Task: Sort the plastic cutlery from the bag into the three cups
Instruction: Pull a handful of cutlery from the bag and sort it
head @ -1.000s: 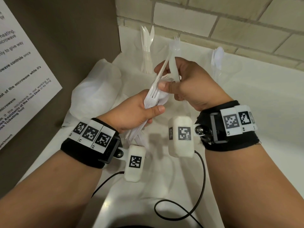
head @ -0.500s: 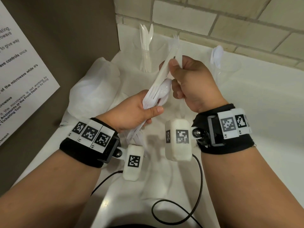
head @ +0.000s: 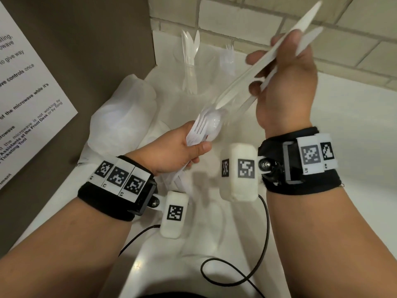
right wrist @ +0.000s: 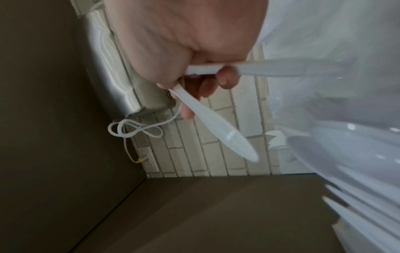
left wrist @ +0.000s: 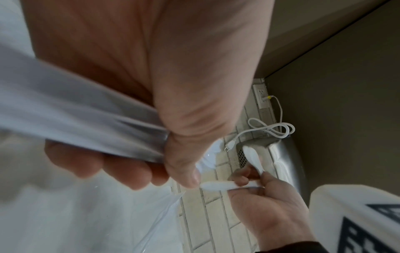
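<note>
Right hand [head: 285, 82] up high, fingers curled round two white plastic pieces: a knife [head: 277, 48] clamped under the thumb with its handle angled toward the brick wall [head: 247, 18], and a second piece, a spoon [right wrist: 214, 119] by the right wrist view, tucked between the fingers. Looks like the knife is being drawn clear of the rest, its blade end down near the bundle.

Left hand [head: 174, 151] low and closed tight around that bundle of cutlery [head: 204, 130], fork tines and a spoon bowl fanning out at the top so the next piece is easy to pick. It's acting as the holder, I'd say, while the right does the choosing.

Behind them, the clear cups wait against the wall: the knife cup [head: 190, 61] to the left, the fork cup [head: 228, 59] beside it. The third cup is hidden behind the right hand. The crumpled plastic bag [head: 122, 117] lies on the white counter [head: 354, 136] to the left.
</note>
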`<control>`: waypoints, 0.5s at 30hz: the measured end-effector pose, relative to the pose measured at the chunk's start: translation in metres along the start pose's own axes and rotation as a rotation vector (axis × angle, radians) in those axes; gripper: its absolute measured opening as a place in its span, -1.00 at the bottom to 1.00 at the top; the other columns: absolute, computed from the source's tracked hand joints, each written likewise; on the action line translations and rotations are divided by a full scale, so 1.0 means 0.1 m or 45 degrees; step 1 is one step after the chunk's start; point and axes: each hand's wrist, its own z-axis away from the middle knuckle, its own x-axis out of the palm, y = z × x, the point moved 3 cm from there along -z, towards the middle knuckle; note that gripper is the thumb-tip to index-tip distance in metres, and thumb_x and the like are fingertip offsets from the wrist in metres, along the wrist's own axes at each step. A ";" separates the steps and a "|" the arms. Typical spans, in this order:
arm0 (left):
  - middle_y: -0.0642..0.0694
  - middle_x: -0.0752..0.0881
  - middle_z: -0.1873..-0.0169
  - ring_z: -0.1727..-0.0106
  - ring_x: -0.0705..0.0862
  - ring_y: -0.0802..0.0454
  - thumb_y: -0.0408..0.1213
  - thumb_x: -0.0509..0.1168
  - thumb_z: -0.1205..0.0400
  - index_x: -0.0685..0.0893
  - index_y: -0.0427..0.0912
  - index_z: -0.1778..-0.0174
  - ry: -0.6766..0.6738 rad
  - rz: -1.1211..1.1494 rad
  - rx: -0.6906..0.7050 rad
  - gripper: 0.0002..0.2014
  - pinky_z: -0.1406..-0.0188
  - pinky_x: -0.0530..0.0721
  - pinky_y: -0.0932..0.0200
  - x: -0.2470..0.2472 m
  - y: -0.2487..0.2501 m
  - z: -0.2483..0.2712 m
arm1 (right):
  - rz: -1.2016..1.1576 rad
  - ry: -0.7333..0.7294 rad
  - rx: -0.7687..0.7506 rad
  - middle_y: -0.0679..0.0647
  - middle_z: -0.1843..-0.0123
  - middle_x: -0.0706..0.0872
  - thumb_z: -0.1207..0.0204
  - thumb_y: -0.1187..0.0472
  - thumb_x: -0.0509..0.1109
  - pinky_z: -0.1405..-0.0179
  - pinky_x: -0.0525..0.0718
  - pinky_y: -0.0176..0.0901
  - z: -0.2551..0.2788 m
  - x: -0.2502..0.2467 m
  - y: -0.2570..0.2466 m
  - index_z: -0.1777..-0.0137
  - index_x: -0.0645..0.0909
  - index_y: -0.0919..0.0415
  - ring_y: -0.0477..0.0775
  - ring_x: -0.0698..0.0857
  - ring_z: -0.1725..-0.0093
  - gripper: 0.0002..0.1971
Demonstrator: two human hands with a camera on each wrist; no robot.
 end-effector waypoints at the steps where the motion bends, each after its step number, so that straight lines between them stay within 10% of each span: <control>1: 0.09 0.63 0.33 0.39 0.63 0.16 -0.22 0.31 -0.65 0.49 -0.07 -0.33 0.001 -0.007 0.008 -0.67 0.24 0.68 0.01 0.00 0.01 0.01 | -0.047 0.033 -0.047 0.05 0.46 0.67 -0.77 0.07 0.02 0.52 0.39 -0.17 -0.03 -0.03 -0.05 0.05 0.47 0.21 0.06 0.53 0.42 -0.70; 4: -0.02 0.64 0.32 0.33 0.68 0.15 -0.25 0.24 -0.69 0.55 -0.08 -0.04 -0.006 0.066 0.034 -0.95 0.08 0.71 -0.11 -0.03 0.03 0.04 | -0.086 0.028 -0.051 0.07 0.49 0.47 -0.78 0.04 -0.05 0.45 0.53 -0.11 -0.07 -0.07 -0.08 0.04 0.44 0.22 0.11 0.48 0.51 -0.66; 8: -0.06 0.55 0.41 0.46 0.52 0.07 -0.08 0.30 -0.58 0.54 -0.23 0.21 -0.101 0.375 -0.001 -0.74 0.39 0.59 0.03 -0.01 0.04 0.06 | 0.337 -0.127 0.081 0.05 0.47 0.42 -0.75 -0.06 0.01 0.59 0.41 -0.21 0.00 -0.05 0.09 0.06 0.50 0.15 0.02 0.33 0.65 -0.65; 15: -0.01 0.40 0.56 0.62 0.28 0.11 -0.27 0.44 -0.46 0.62 -0.16 0.08 -0.138 0.610 0.064 -0.82 0.64 0.34 0.29 0.02 0.09 0.05 | 0.356 -0.416 0.493 0.07 0.14 0.68 -0.67 0.09 0.30 0.62 0.33 -0.27 0.13 -0.08 0.45 -0.16 0.69 0.23 -0.08 0.30 0.65 -0.75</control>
